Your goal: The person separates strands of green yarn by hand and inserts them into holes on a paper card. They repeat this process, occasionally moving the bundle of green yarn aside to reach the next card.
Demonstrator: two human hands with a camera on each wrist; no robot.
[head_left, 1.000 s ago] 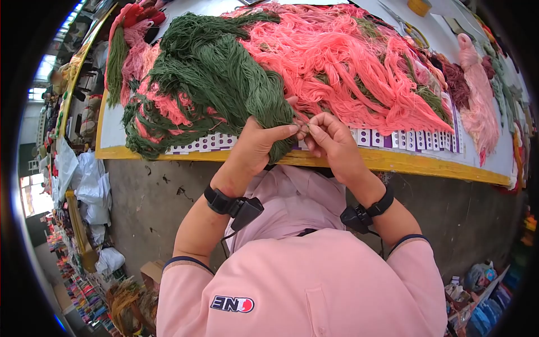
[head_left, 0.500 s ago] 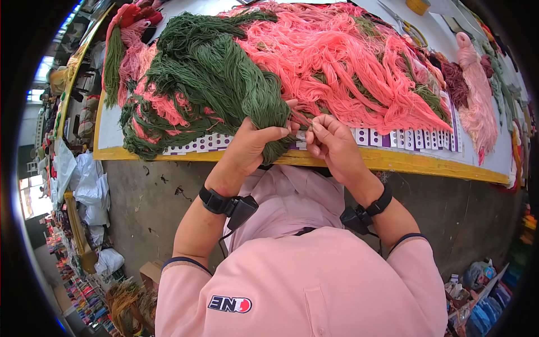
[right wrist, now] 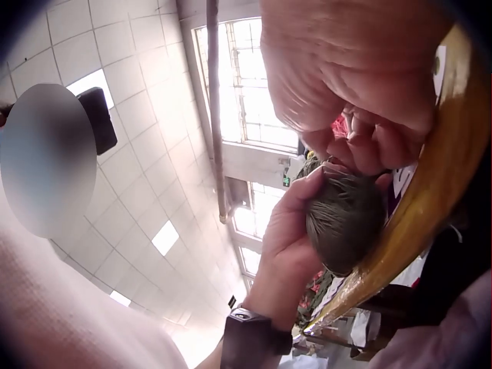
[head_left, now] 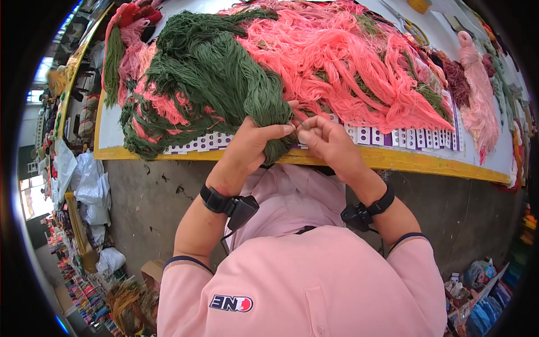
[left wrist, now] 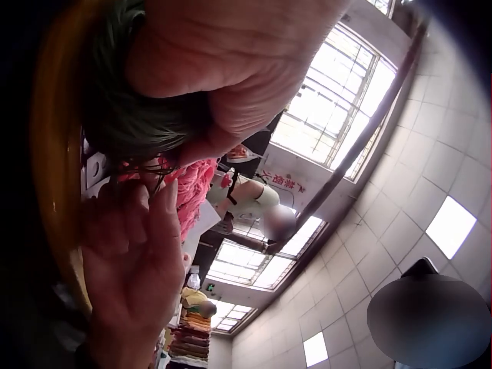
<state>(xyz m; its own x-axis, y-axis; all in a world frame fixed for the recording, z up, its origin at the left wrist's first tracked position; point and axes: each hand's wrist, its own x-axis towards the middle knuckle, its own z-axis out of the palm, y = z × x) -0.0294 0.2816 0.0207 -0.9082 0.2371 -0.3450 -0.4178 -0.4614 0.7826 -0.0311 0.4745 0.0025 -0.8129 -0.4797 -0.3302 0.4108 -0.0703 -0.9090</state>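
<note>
A thick dark green yarn skein (head_left: 224,73) lies over the table's left half and bunches toward its front edge. My left hand (head_left: 247,146) grips the bunched end, thumb across the top, as the right wrist view also shows around the rounded green bundle (right wrist: 346,219). At the bundle's right side is my right hand (head_left: 332,141), thumb and forefinger pinched together and the other fingers curled. Thin dark strands (left wrist: 160,171) run from the bundle to those fingertips in the left wrist view. Coral pink yarn (head_left: 337,62) spreads loosely just beyond both hands.
The table's yellow edge (head_left: 415,165) runs in front of the body. Under the yarn lies a strip of punched white cards (head_left: 393,139). Scissors (head_left: 412,28) and a tape roll (head_left: 419,5) sit at the back right, near a pale pink skein (head_left: 476,95).
My right hand drew a little away to the right, then came back left against the green bundle. The left hand keeps its grip, almost still.
</note>
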